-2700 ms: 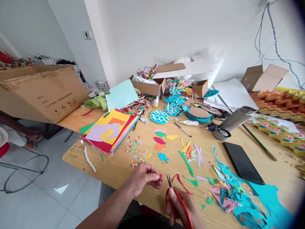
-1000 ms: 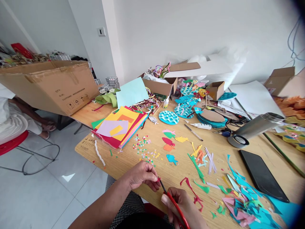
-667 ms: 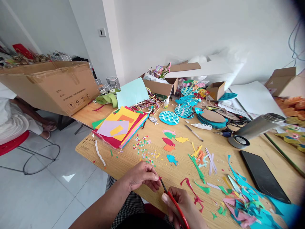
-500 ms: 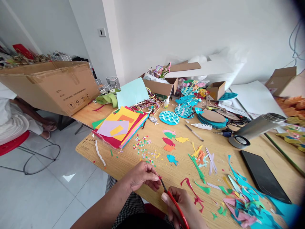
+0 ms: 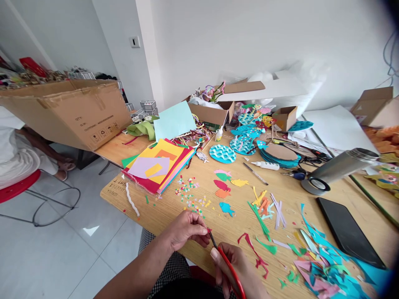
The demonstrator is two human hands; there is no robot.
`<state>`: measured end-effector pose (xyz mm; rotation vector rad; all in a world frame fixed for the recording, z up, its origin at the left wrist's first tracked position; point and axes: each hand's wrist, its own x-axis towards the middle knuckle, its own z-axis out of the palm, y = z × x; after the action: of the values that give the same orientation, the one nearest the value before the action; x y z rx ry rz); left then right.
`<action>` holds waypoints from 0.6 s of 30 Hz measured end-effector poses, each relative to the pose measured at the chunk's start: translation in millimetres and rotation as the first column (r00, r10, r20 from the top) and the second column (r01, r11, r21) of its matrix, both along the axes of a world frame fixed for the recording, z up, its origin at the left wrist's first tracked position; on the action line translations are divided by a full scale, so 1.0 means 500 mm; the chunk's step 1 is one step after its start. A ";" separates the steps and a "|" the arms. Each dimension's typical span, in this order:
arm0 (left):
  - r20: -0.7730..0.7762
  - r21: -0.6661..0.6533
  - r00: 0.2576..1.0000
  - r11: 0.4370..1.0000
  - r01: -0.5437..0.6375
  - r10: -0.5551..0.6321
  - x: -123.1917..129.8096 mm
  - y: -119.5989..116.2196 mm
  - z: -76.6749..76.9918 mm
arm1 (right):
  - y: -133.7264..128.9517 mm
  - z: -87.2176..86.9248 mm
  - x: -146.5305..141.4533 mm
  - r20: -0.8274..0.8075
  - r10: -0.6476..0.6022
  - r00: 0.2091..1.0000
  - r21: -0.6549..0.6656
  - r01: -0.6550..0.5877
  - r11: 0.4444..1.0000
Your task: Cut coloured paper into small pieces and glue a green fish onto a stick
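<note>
My right hand (image 5: 232, 265) grips a pair of red-handled scissors (image 5: 230, 268), their dark blades pointing up and left. Pinched between the thumb and fingers of my left hand (image 5: 190, 229) is a small red paper piece (image 5: 209, 229), right at the scissor tips; most of it is hidden by my fingers. Beyond my hands lie cut paper fish, among them a blue fish (image 5: 226, 208), an orange fish (image 5: 222, 193) and a yellow fish (image 5: 240, 182). Tiny confetti bits (image 5: 190, 189) are scattered to their left. A red paper offcut (image 5: 254, 251) rests beside my right hand.
Coloured paper sheets (image 5: 149, 168) are stacked at the left. Paper strips (image 5: 263, 207), a scrap heap (image 5: 333, 265), a black phone (image 5: 350, 232) and a steel flask (image 5: 346, 166) occupy the right. A glue bottle (image 5: 264, 165) lies farther back. Someone in white sits beyond a large carton (image 5: 77, 112).
The view has shifted slightly, so the table things appear a little farther right. Both hands keep nearly the same pose, with the scissor tips still at the red paper piece.
</note>
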<state>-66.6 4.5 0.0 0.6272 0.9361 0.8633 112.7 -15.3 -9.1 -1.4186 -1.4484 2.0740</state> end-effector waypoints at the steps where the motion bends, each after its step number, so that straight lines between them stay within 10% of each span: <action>1: 0.001 0.002 1.000 1.000 -0.001 0.001 0.000 0.000 0.000 | 0.000 0.000 0.000 -0.001 -0.001 1.000 0.001 0.001 1.000; 18: 0.006 0.006 1.000 1.000 -0.006 0.006 0.002 0.001 -0.001 | -0.002 -0.001 -0.002 0.012 -0.031 0.999 -0.001 0.031 1.000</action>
<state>-65.6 5.1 -0.6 0.6275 0.9306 0.8733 111.5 -16.1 -9.8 -1.4473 -1.4199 2.0517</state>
